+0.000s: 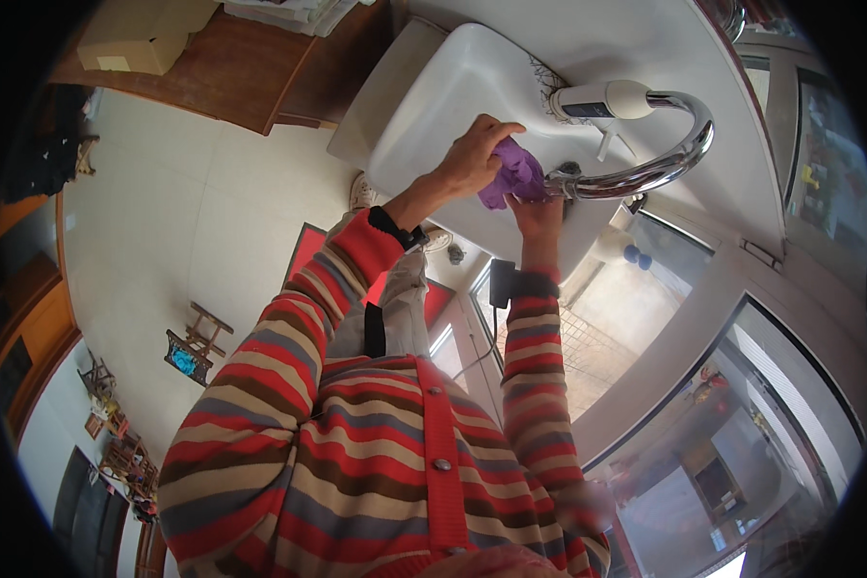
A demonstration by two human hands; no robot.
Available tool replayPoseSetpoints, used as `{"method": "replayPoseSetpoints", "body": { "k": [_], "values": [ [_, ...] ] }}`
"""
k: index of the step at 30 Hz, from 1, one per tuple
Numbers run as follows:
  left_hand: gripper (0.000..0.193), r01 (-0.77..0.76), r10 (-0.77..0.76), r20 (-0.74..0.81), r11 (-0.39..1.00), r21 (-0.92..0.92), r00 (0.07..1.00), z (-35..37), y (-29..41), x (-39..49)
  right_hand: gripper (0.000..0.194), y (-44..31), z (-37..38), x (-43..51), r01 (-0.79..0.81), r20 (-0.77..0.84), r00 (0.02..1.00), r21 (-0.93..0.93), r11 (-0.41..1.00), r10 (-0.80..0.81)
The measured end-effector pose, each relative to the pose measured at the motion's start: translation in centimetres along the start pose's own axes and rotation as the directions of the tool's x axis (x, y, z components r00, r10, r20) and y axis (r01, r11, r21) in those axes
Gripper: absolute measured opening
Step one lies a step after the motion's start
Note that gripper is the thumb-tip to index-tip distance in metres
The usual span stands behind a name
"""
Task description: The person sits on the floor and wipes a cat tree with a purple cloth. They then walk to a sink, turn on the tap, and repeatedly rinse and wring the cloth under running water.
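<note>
Over the white ceramic sink [423, 115] I have a crumpled purple cloth [516, 173] between my two hands. My left hand [471, 155] grips its left side from above, with the thumb or a finger stretched out over it. At the lower edge of the cloth is my right hand [538, 215], its fingers partly hidden by the cloth and the tap spout. The curved chrome faucet [643, 184] ends right beside the cloth and my right hand. Whether water is running cannot be made out.
The faucet's white body [600, 100] and its lever [607, 143] stand at the sink's back. A brown wooden cabinet [209, 94] carrying a cardboard box [141, 36] is at the upper left. A small folding stool [191, 343] stands on the tiled floor. Windows are on the right.
</note>
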State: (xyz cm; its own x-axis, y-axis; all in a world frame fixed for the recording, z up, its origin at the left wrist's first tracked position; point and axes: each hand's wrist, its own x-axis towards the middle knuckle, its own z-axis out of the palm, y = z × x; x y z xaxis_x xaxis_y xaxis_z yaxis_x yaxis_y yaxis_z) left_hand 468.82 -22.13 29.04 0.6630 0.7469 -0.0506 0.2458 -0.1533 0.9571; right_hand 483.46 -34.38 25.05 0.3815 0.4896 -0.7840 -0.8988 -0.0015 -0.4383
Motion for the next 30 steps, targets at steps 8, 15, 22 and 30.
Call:
{"method": "replayPoseSetpoints", "body": {
  "k": [8, 15, 22, 30],
  "values": [
    [0.026, -0.206, 0.184, 0.176, 0.971, 0.118, 0.967, 5.4, 4.4, -4.4, 0.032, 1.8, -0.8, -0.4, -0.134, 0.491, 0.867, 0.080, 0.988, 0.078],
    [0.029, 0.235, -0.222, -0.107, 0.962, 0.139, 0.969, 3.6, 2.2, 2.1, 0.027, 2.4, 2.5, -0.8, -0.058, -0.050, 0.997, 0.009, 0.998, 0.059],
    [0.023, -0.097, 0.096, 0.061, 0.995, 0.017, 0.994, 5.3, 1.5, 0.0, 0.026, 1.7, 1.6, 0.5, 0.058, 0.141, 0.989, -0.100, 0.993, -0.043],
    [0.025, 0.128, -0.127, 0.030, 0.991, -0.037, 0.991, 4.7, 2.5, 0.6, 0.028, 0.9, 2.6, 0.0, -0.006, 0.234, 0.972, -0.057, 0.998, 0.019]
  ]
}}
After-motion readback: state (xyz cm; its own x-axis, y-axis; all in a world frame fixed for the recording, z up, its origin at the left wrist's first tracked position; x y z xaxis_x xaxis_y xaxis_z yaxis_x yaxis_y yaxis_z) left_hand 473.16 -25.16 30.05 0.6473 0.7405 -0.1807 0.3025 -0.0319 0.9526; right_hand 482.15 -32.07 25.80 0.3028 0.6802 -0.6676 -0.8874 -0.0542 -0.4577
